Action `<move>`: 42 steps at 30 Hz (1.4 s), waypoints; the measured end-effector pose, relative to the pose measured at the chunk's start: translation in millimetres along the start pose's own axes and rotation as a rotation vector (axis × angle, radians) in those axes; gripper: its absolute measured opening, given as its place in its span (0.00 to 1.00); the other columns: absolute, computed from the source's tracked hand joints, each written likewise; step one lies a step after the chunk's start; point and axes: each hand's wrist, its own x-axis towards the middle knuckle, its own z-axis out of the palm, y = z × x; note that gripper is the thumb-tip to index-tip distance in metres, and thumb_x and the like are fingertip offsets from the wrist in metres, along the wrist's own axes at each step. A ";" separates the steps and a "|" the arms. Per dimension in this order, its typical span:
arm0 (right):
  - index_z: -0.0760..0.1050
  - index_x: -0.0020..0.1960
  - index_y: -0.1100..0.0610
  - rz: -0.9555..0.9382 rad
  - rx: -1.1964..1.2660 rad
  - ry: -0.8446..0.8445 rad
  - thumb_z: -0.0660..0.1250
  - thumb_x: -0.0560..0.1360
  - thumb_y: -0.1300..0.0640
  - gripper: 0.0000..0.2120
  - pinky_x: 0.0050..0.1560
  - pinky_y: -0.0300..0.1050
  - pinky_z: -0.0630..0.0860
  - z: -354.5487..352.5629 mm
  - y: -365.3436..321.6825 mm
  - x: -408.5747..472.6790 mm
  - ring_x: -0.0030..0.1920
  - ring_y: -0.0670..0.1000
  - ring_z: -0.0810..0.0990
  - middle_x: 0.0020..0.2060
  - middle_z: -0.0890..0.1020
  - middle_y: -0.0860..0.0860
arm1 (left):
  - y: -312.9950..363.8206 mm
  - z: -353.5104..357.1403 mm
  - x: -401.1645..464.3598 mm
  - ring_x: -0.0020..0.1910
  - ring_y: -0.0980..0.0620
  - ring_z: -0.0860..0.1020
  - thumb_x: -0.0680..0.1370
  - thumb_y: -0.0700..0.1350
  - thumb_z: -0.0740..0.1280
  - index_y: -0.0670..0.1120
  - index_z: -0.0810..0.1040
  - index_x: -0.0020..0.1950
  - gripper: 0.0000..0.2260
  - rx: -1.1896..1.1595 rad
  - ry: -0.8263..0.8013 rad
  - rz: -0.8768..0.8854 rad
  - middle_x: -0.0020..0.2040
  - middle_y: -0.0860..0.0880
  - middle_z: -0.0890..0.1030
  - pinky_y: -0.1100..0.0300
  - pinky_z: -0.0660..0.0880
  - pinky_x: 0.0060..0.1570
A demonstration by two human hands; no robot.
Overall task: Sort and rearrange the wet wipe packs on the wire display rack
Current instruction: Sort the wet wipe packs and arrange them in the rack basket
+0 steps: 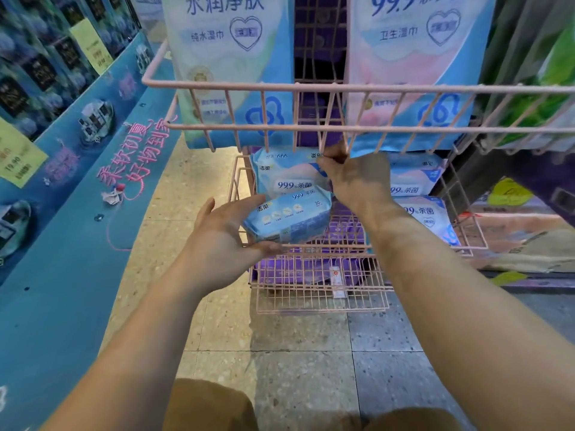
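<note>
Left hand (228, 234) cradles small wipe pack (287, 217), fingers loosely curled — right hand (354, 178) pinches upright pack (287, 172) in pink rack (317, 287).

A pink wire rack (311, 88) stands at 12 o'clock. The left hand (224, 231) holds a small blue wipe pack (289, 217) over the lower basket (320, 293). The right hand (357, 178) pinches the top corner of a standing wipe pack (286, 172) behind it. More packs (417, 178) sit at 2 o'clock. Two big bags (230, 57) stand in the top basket.
</note>
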 end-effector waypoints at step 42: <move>0.75 0.65 0.46 -0.159 -0.400 -0.115 0.58 0.77 0.45 0.18 0.67 0.49 0.52 -26.5 37.3 -95.2 0.64 0.53 0.71 0.55 0.82 0.49 | 3.2 9.5 42.6 0.59 0.47 0.76 0.73 0.55 0.67 0.54 0.76 0.58 0.15 0.242 0.239 -0.102 0.56 0.51 0.80 0.46 0.53 0.70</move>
